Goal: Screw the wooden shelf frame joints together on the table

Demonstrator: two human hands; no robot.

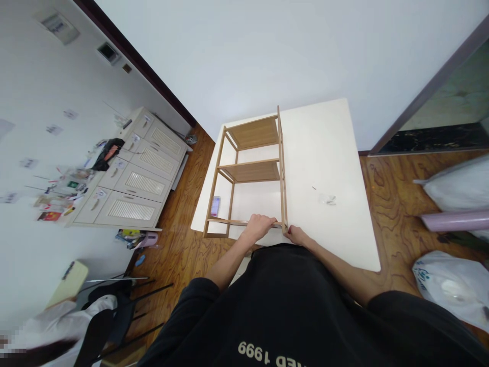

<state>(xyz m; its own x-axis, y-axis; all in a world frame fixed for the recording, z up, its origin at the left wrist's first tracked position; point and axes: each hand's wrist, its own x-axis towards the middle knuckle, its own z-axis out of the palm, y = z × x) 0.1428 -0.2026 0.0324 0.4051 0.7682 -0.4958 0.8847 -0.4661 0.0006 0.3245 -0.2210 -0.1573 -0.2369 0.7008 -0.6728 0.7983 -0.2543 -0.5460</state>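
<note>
A wooden shelf frame (pixel 250 171) with two brown shelf boards lies on its side on the white table (pixel 328 153). My left hand (pixel 260 226) is wrapped over the frame's near crossbar, fingers closed on it. My right hand (pixel 297 235) is at the frame's near right corner post, pinching something I cannot make out against the post. A small clear bag of hardware (pixel 327 199) lies on the table to the right of the frame. A small purple and white item (pixel 216 206) lies inside the frame at its left.
A white cabinet (pixel 133 183) with cluttered top stands at the left wall. A dark chair (pixel 114 306) and another person's sleeve are at lower left. White plastic bags (pixel 451 290) and a pink roll (pixel 456 220) lie on the wooden floor at right.
</note>
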